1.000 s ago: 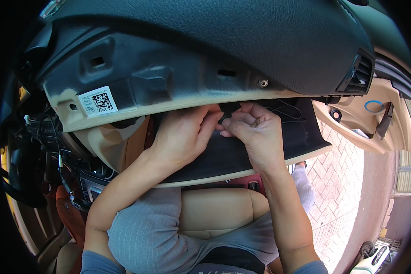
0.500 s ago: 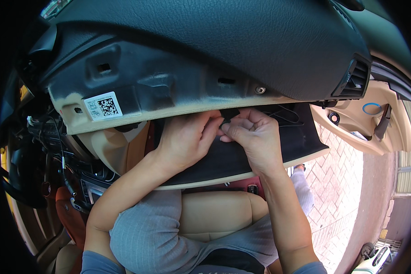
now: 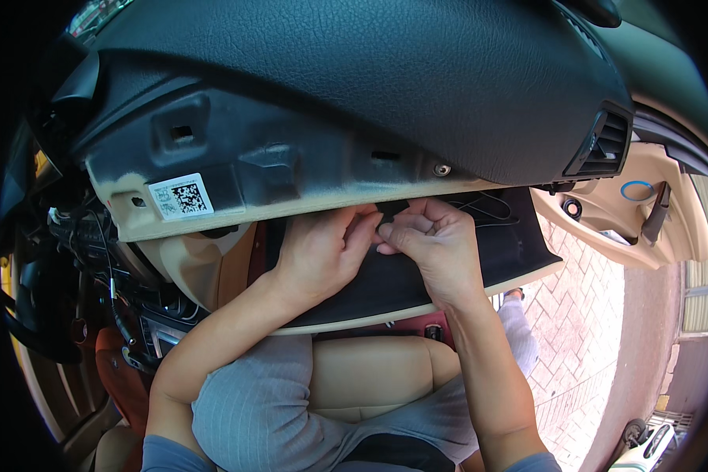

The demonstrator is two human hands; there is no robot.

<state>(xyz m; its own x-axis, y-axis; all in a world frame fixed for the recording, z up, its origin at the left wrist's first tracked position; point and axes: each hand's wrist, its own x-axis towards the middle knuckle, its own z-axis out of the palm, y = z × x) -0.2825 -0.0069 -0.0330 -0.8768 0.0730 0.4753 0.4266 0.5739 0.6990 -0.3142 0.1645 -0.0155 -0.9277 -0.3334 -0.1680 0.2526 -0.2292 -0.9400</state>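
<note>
Together, our left hand (image 3: 320, 253) and right hand (image 3: 433, 245) meet fingertip to fingertip, pinched shut on a small black part (image 3: 391, 212); we cannot tell its kind. It sits under the dashboard (image 3: 354, 86) edge, above the open glovebox door (image 3: 417, 283).

The person is wearing no gloves: the left hand (image 3: 318, 256) and the right hand (image 3: 436, 248) are showing bare, with no rings or watch in sight. Both forearms are bare too, the short blue-grey sleeves (image 3: 165, 456) just peeking in at the lower edge. Grey, finely ribbed shorts (image 3: 256, 409) are covering the thighs, and a knee is showing bare beyond the hem.
</note>
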